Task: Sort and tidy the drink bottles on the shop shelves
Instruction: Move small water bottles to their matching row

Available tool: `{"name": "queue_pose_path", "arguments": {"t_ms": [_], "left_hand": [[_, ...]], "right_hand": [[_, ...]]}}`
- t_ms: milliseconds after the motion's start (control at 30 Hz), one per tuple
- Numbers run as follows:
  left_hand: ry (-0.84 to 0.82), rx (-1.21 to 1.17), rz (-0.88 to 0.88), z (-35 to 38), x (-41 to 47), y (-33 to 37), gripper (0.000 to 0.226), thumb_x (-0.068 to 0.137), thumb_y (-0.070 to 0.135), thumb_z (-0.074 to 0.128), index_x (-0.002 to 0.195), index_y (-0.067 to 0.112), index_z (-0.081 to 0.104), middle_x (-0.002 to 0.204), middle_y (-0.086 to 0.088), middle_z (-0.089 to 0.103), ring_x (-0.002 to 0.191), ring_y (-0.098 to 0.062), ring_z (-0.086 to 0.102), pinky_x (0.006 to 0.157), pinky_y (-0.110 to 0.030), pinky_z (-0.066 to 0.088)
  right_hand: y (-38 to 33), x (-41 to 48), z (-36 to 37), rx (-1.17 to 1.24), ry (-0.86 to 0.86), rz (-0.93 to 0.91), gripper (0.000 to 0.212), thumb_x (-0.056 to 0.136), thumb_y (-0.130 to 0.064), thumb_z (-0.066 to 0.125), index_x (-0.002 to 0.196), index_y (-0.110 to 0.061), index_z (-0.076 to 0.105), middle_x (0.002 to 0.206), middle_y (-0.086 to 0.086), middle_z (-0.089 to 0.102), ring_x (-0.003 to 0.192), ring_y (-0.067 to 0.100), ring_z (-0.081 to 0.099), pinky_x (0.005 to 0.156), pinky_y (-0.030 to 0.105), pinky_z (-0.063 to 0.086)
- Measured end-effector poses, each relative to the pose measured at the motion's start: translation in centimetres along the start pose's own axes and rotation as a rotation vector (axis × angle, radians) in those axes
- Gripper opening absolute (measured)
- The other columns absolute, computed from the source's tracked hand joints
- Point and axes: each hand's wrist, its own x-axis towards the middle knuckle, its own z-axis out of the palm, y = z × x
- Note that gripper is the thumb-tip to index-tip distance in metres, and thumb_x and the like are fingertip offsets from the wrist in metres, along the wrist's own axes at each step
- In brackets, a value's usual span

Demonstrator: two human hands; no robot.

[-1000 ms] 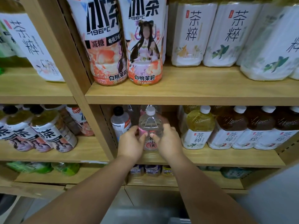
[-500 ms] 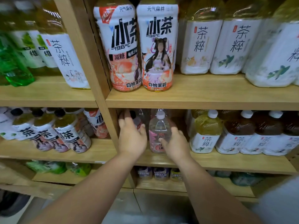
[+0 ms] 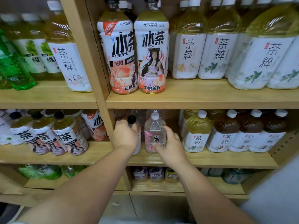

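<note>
A clear bottle with a pink label and white cap point(image 3: 154, 135) stands upright on the middle shelf point(image 3: 210, 158). My right hand point(image 3: 169, 145) wraps its lower right side. Just left of it stands a black-capped bottle point(image 3: 131, 119), mostly hidden behind my left hand point(image 3: 125, 135), which closes around its body. More clear bottles stand behind these two, dim and partly hidden.
Small tea bottles with white caps point(image 3: 197, 131) crowd the shelf to the right. Two tall peach tea bottles point(image 3: 151, 57) stand on the shelf above. A wooden upright point(image 3: 90, 70) divides the bays just left of my left hand. Black-capped bottles point(image 3: 68, 133) fill the left bay.
My left hand left the pink-label bottle and moved left onto the black-capped bottle. My right hand stayed on the pink-label bottle. The camera view tilted upward.
</note>
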Motion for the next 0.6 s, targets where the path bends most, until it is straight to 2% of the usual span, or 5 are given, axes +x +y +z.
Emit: {"name": "queue_pose_path", "arguments": {"t_ms": [233,333,433,500,600], "left_hand": [[0.021,-0.133,0.328,-3.0,-3.0,-3.0,0.025,0.097,0.022,0.065,0.116,0.007,0.067,0.111,-0.005,0.063,0.104,-0.019,0.058,0.085,-0.023,0.038],[0.014,-0.225,0.392,-5.5,-4.0,-2.8,0.018,0.097,0.024,0.065,0.112,0.013,0.068,0.105,0.003,0.061,0.098,-0.006,0.053,0.084,-0.021,0.039],[-0.009,-0.307,0.416,-8.7,-4.1,-2.7,0.014,0.099,0.028,0.061,0.111,0.021,0.066,0.103,0.008,0.062,0.097,-0.007,0.056,0.084,-0.027,0.045],[-0.045,-0.314,0.490,-10.8,-4.3,-2.8,0.015,0.098,0.035,0.058,0.110,0.027,0.063,0.103,0.016,0.061,0.098,-0.005,0.058,0.084,-0.026,0.047],[-0.129,-0.407,0.515,-13.2,-4.7,-3.4,0.020,0.095,0.042,0.055,0.109,0.032,0.063,0.104,0.019,0.061,0.103,-0.009,0.061,0.089,-0.030,0.050]], "right_hand": [[-1.3,-1.2,0.6,0.048,0.111,-0.163,0.068,0.087,-0.033,0.078,0.147,-0.032,0.047,0.141,-0.006,0.046,0.122,0.009,0.052,0.095,0.020,0.040],[-1.9,-1.8,1.6,0.147,0.001,-0.200,0.064,0.085,-0.036,0.080,0.143,-0.038,0.052,0.137,-0.014,0.051,0.124,0.002,0.052,0.099,0.017,0.045],[-2.8,-3.0,2.3,0.332,-0.168,-0.210,0.058,0.090,-0.027,0.079,0.139,-0.044,0.053,0.136,-0.018,0.060,0.123,-0.002,0.058,0.102,0.028,0.053],[-3.6,-3.8,2.5,0.365,-0.241,-0.247,0.060,0.091,-0.019,0.078,0.136,-0.046,0.050,0.131,-0.023,0.063,0.122,-0.006,0.058,0.097,0.019,0.052],[-5.1,-4.4,3.0,0.320,-0.316,-0.297,0.068,0.088,-0.025,0.081,0.139,-0.051,0.043,0.129,-0.039,0.057,0.124,-0.012,0.053,0.095,0.011,0.047]]}}
